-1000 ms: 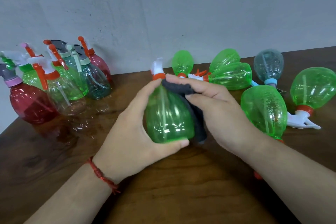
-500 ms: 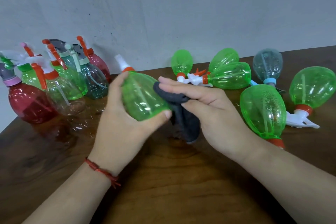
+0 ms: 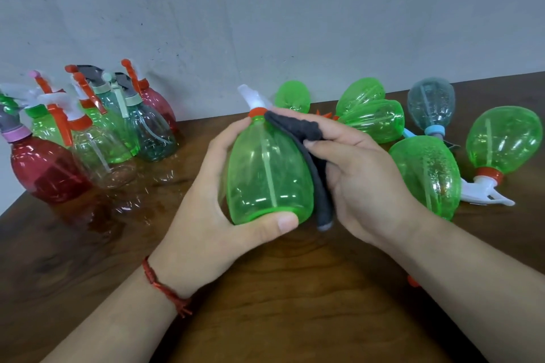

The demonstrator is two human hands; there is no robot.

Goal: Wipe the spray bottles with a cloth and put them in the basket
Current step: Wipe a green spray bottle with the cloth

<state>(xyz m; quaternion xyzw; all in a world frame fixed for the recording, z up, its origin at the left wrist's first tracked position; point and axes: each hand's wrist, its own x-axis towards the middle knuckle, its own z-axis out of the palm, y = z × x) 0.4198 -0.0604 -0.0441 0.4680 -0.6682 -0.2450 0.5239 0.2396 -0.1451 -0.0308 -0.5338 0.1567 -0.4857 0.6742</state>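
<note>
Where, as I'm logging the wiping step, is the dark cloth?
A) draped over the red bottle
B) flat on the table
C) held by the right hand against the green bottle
C: the right hand holds the dark cloth against the side of the green bottle gripped by the left hand.

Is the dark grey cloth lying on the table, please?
No, the right hand holds the dark grey cloth against the green plastic spray bottle.

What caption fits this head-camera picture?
Left hand grips a green plastic spray bottle; right hand presses a dark grey cloth against it.
</note>
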